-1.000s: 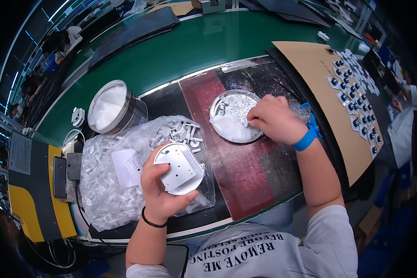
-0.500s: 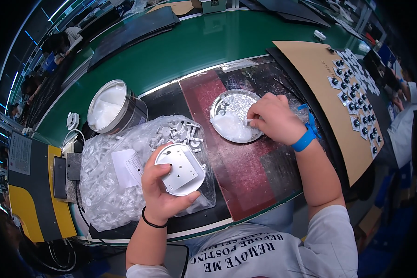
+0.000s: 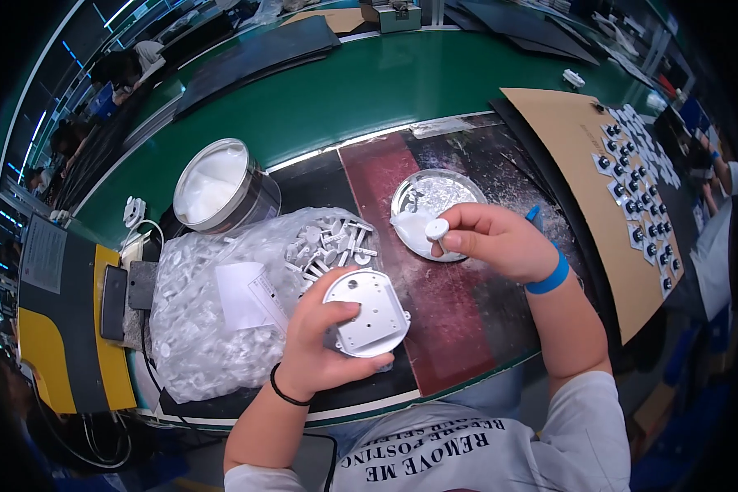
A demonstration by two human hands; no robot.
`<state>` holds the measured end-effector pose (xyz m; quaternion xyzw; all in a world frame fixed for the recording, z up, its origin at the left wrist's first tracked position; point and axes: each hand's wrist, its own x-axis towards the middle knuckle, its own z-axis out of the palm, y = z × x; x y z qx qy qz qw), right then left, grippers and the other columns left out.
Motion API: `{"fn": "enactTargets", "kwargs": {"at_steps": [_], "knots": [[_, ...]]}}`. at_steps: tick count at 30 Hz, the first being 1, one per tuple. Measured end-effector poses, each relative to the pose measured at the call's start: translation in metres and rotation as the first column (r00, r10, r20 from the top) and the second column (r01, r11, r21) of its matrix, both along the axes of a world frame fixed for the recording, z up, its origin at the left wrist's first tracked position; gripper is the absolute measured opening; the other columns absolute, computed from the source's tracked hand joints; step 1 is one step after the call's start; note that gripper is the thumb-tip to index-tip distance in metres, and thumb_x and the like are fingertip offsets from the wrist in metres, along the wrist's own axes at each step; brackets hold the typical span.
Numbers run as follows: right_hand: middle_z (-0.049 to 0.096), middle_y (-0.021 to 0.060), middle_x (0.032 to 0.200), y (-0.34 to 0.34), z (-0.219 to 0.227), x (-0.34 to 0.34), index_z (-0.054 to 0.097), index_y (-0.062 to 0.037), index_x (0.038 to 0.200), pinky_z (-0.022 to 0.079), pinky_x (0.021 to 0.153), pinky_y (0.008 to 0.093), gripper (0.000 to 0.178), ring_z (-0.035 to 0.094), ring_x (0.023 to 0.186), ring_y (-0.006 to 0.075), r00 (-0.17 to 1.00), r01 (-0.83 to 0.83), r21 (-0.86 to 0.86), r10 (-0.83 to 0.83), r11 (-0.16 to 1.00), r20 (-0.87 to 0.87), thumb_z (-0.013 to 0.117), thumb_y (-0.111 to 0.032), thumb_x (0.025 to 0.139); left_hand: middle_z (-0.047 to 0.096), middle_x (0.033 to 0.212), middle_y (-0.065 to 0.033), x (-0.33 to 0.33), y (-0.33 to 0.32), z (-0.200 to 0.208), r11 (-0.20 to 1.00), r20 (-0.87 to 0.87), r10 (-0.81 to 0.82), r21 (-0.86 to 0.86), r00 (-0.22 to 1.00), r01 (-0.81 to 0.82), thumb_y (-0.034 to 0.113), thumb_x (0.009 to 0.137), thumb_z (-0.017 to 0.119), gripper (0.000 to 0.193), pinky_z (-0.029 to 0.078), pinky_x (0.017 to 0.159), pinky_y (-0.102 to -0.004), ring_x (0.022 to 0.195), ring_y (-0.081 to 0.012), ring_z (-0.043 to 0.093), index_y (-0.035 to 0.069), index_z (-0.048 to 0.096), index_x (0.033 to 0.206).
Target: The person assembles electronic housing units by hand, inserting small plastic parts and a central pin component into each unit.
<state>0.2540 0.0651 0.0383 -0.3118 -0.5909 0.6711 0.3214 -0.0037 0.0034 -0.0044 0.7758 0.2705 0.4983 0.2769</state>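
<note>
My left hand (image 3: 307,348) grips a round white plastic housing (image 3: 369,316) by its edges, its face with small holes turned up. Thumb and fingers of my right hand (image 3: 500,242) pinch a small white disc-headed plastic pin (image 3: 437,230), disc upward and stem mostly hidden. It is held over the near edge of a round metal dish (image 3: 477,195), which contains a soft white mass (image 3: 414,230) and a clear, glistening layer. Left of the housing, similar white pins (image 3: 328,246) spill from the mouth of a large clear plastic bag (image 3: 189,344) full of them.
A metal tin (image 3: 258,201) with white contents stands behind the bag. A yellow and grey machine (image 3: 74,320) is at the left. On the right, a cardboard sheet (image 3: 558,180) carries rows of white parts with black pieces (image 3: 635,205). Another person's arm (image 3: 720,176) shows beyond.
My right hand has drawn back from the dish toward me, bringing the pin into clear view. My left hand holds the housing, now a little nearer the right hand. The view has shifted slightly.
</note>
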Motion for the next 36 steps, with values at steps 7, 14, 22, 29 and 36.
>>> {"fn": "enactTargets", "kwargs": {"at_steps": [7,14,22,29,36], "knots": [[0.06,0.0051,0.099,-0.019,-0.002,-0.028,0.055,0.0008,0.109,0.043,0.086,0.0259,0.022,0.055,0.094,0.0111,0.98,0.016,-0.111,-0.038,0.994,-0.195,0.053,-0.01,0.089,0.047,0.118,-0.0256,0.01,-0.003,0.007,0.996,-0.073,-0.088,-0.041,0.993,0.085,0.019,0.056,0.083,0.067,0.046,0.084,-0.0408,0.102,-0.039,0.054,0.015,0.045,0.111],[0.061,0.0077,0.1,-0.035,-0.004,-0.048,0.055,-0.0015,0.106,0.043,0.087,0.0296,0.021,0.056,0.095,0.0148,0.961,0.043,-0.276,-0.114,0.96,-0.25,0.057,-0.009,0.086,0.046,0.119,-0.024,0.012,-0.003,0.006,0.993,-0.06,-0.108,-0.047,0.992,0.105,0.02,0.058,0.082,0.06,0.045,0.083,-0.0408,0.102,-0.0388,0.053,0.012,0.048,0.108],[0.061,0.0084,0.101,-0.039,-0.004,-0.051,0.055,-0.002,0.105,0.045,0.085,0.0295,0.019,0.056,0.096,0.0146,0.958,0.041,-0.275,-0.115,0.96,-0.261,0.056,-0.009,0.087,0.046,0.118,-0.0242,0.013,-0.002,0.006,0.994,-0.09,-0.108,-0.029,0.99,0.106,0.021,0.059,0.081,0.061,0.044,0.085,-0.0404,0.103,-0.0392,0.052,0.011,0.048,0.108],[0.062,0.0081,0.101,-0.041,-0.005,-0.052,0.055,-0.0022,0.104,0.045,0.085,0.029,0.018,0.056,0.095,0.0142,0.964,0.055,-0.243,-0.115,0.969,-0.24,0.056,-0.01,0.088,0.045,0.119,-0.0238,0.013,-0.003,0.006,0.994,-0.096,-0.103,-0.03,0.99,0.1,0.021,0.059,0.081,0.061,0.044,0.086,-0.0405,0.105,-0.0388,0.052,0.011,0.048,0.108],[0.062,0.0084,0.102,-0.041,-0.007,-0.052,0.057,-0.0021,0.103,0.044,0.084,0.0274,0.018,0.055,0.095,0.0132,0.957,0.049,-0.254,-0.118,0.966,-0.264,0.056,-0.011,0.087,0.046,0.119,-0.0238,0.012,-0.003,0.005,0.995,-0.103,-0.098,-0.035,0.99,0.094,0.021,0.059,0.082,0.061,0.044,0.086,-0.0401,0.105,-0.0388,0.052,0.011,0.048,0.109]]}}
